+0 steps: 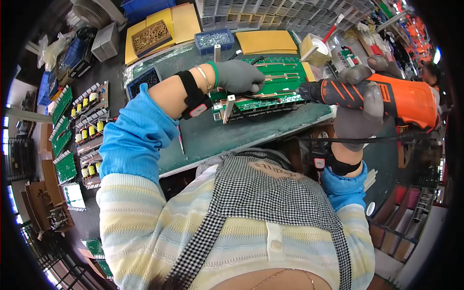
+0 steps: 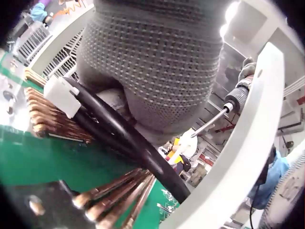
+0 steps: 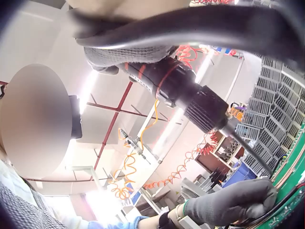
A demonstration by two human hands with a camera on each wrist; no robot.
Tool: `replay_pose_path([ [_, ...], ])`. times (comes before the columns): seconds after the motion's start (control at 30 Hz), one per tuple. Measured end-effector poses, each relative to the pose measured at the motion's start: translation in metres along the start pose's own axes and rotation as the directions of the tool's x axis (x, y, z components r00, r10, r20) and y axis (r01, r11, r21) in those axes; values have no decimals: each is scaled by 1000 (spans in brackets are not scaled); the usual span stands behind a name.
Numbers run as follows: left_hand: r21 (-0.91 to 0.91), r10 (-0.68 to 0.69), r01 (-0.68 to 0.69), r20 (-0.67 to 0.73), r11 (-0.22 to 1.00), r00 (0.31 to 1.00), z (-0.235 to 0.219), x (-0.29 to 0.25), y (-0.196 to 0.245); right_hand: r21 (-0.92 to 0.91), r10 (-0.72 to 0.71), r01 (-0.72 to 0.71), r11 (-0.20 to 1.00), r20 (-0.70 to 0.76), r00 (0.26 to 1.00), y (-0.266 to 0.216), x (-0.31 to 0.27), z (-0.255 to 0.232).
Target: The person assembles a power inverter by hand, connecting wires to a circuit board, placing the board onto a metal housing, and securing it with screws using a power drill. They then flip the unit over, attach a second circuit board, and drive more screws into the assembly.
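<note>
A green circuit board with copper strips lies on the bench in front of me. My left hand, in a grey glove, rests over it with bent fingers. A black cable runs right beside these fingers in the left wrist view; the fingertips are hidden, so I cannot tell whether they pinch anything. My gloved right hand grips an orange and black power screwdriver. Its long bit reaches down to the board close by the left fingertips. A white bracket stands upright at the board's edge.
Behind the board are a blue tray of small metal parts, yellow sheets and a carton of brass-coloured pieces. More assembled boards line the left side. A thin pen-like tool lies near the front edge.
</note>
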State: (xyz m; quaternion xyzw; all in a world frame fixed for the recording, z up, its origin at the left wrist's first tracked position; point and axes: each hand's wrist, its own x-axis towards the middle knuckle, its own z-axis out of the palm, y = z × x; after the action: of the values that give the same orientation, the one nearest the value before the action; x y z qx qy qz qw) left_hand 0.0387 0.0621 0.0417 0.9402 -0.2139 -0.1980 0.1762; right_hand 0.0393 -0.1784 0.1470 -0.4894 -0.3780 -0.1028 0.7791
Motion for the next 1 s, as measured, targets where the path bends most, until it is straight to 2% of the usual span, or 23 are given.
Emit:
replay_pose_path([
  [0.03,-15,-29,29,13,999,999,-1,0,1,-38,20,-19,999,11,1000,-1,0,0],
  [0.13,-238,104,-106,-24,965,994,-3,-7,-6,-82,-2,2,997,1,1000,-2,-2,5],
  [0.27,-137,160,-160,-12,978,987,1,0,-12,-85,-45,40,996,-57,997,2,-3,1],
  [0.37,23,113,-114,52,993,992,-5,1,-1,-62,48,-53,997,-74,996,2,-7,3],
  [0.47,49,91,-93,49,994,995,-6,1,0,-56,71,-75,996,-75,995,5,-7,-1],
  [0.57,-84,189,-192,-43,978,981,-1,-1,-11,-50,60,-64,997,-85,995,8,-6,-2],
  [0.67,-74,214,-213,14,974,977,-2,1,-13,-43,79,-81,996,-45,996,9,-5,-2],
  [0.77,52,253,-252,-4,966,967,-2,2,-9,-32,98,-98,995,-16,995,12,-3,-1],
  [0.87,-67,-6,11,82,998,997,-13,0,6,21,75,-74,997,-78,994,17,-3,3],
  [0.97,-451,135,-197,-167,871,977,-2,-4,-17,22,70,-69,997,-57,996,20,-3,4],
  [1.0,-512,134,-204,-171,834,976,-15,-18,-13,62,69,-67,996,-35,997,20,-1,2],
])
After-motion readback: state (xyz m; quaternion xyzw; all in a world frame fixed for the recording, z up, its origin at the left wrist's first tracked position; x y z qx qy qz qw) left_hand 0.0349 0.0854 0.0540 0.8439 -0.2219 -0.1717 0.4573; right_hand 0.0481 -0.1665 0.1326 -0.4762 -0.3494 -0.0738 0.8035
